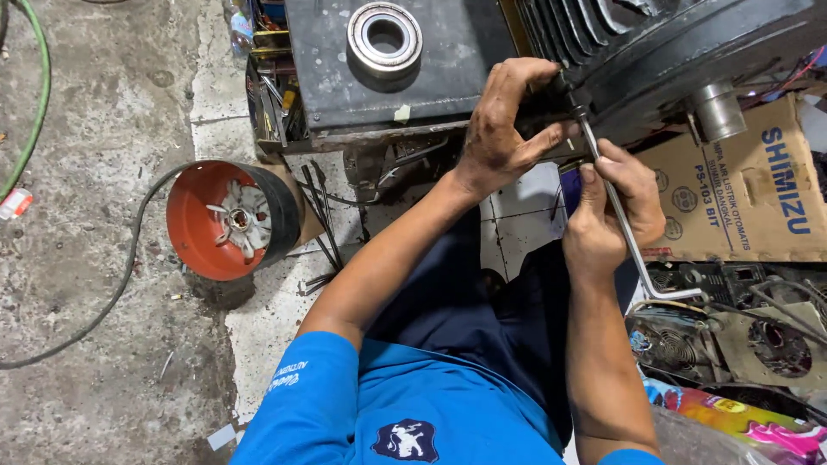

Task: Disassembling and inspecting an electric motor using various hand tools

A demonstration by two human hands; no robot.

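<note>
My left hand (pixel 508 120) rests against the edge of a large black finned motor housing (pixel 680 43), fingers curled over its rim. My right hand (pixel 613 211) grips the shaft of a bent metal wrench (pixel 633 250), thumb pressed along it. The wrench's upper end meets the housing just right of my left thumb. Its lower end bends to the right near a pile of parts.
A steel ball bearing (pixel 384 36) lies on a dark metal plate (pixel 457 77). An orange-lined fan cover (pixel 226 220) with a white impeller sits on the concrete floor. A black cable (pixel 121 284) and green hose (pixel 36 103) run left. A cardboard box (pixel 749 185) and small fans (pixel 775 340) are at right.
</note>
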